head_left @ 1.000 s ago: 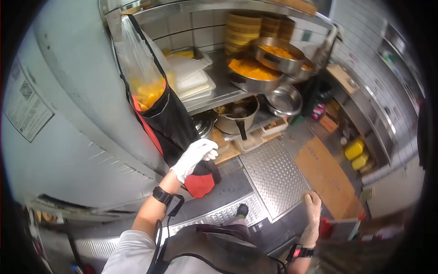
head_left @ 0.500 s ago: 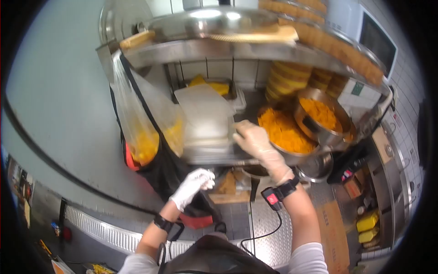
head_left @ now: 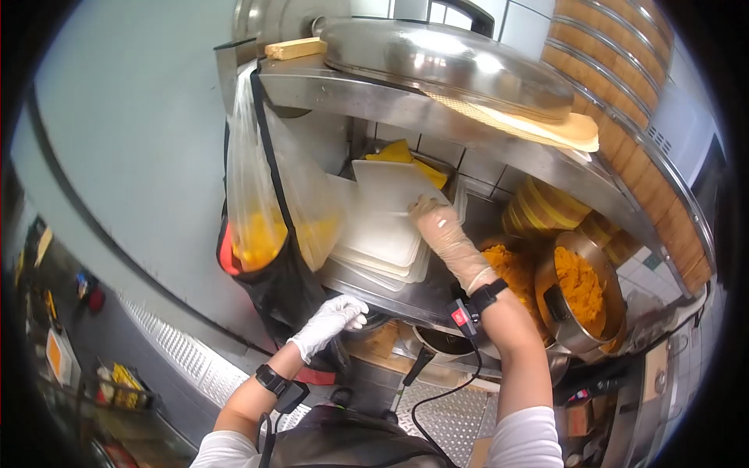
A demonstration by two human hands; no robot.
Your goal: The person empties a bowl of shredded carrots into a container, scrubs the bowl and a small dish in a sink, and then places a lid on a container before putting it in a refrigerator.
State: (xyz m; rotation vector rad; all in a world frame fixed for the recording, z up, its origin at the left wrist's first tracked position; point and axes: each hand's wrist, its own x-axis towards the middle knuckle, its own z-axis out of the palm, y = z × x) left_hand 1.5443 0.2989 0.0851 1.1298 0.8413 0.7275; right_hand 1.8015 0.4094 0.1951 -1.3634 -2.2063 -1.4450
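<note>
My right hand (head_left: 438,230), in a thin translucent glove, is over the stack of white plastic lids (head_left: 380,246). Its bent fingers meet the edge of the upper white lid (head_left: 396,181), which lies toward the back of the stack. My left hand (head_left: 328,324), in a white glove, hovers just off the counter's front edge. Its fingers are loosely curled, with nothing visible in them. To my right are a pot of mashed orange food (head_left: 511,269) and a tilted steel pot (head_left: 616,327) with more of it. The right forearm partly covers the first pot.
A clear plastic bag (head_left: 242,171) with yellow pieces hangs in a black bag (head_left: 273,300) at left. Above the counter runs a steel shelf (head_left: 328,86) carrying a large domed lid (head_left: 437,58). Wooden steamers (head_left: 608,54) stand at right. Below sits a pan (head_left: 449,341).
The view has swung, shifting the counter within the frame. My right hand has moved from beside the stack onto the white lids. My left hand stays curled near the counter's front edge.
</note>
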